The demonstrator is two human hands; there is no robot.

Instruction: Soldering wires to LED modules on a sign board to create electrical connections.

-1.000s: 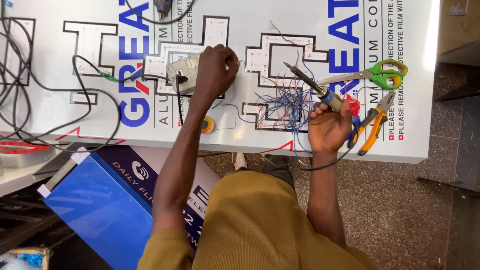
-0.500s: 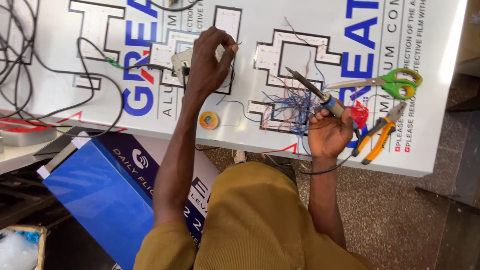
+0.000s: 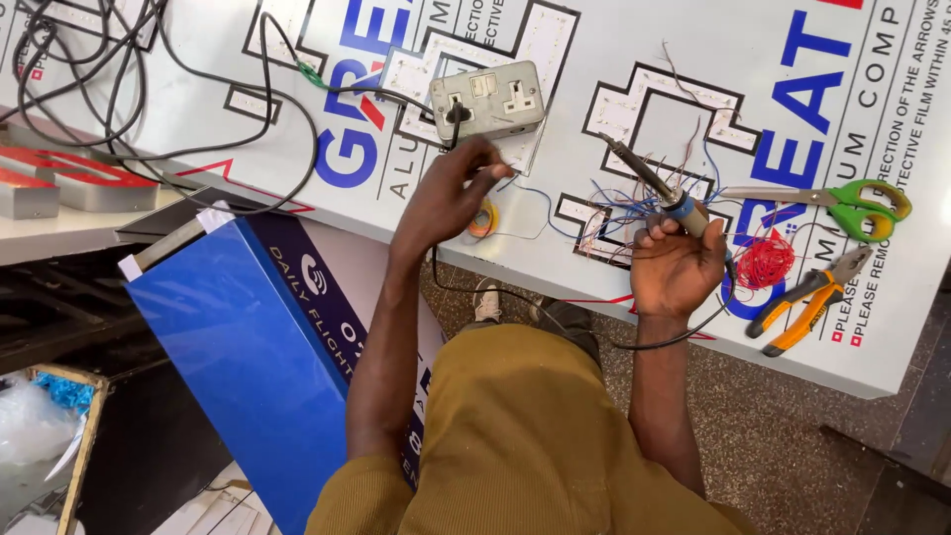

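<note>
My right hand [image 3: 677,269] grips a soldering iron [image 3: 649,183] by its blue handle, tip pointing up-left over a tangle of thin blue and red wires [image 3: 634,206] on the white printed sheet [image 3: 594,99]. My left hand [image 3: 448,193] hovers just below a grey metal socket box [image 3: 488,99], fingers pinched near a thin blue wire [image 3: 525,193]; what it pinches is too small to tell. A small yellow tape roll [image 3: 482,219] lies under that hand.
Green-handled scissors [image 3: 852,203], orange-handled pliers [image 3: 807,297] and a coil of red wire [image 3: 764,263] lie to the right. Black cables [image 3: 109,89] loop at the left. A blue box [image 3: 258,347] stands beside my left arm. Red channel letters [image 3: 59,178] sit far left.
My left hand has come down off the socket box to just below it. My right hand with the soldering iron has kept its place over the wires.
</note>
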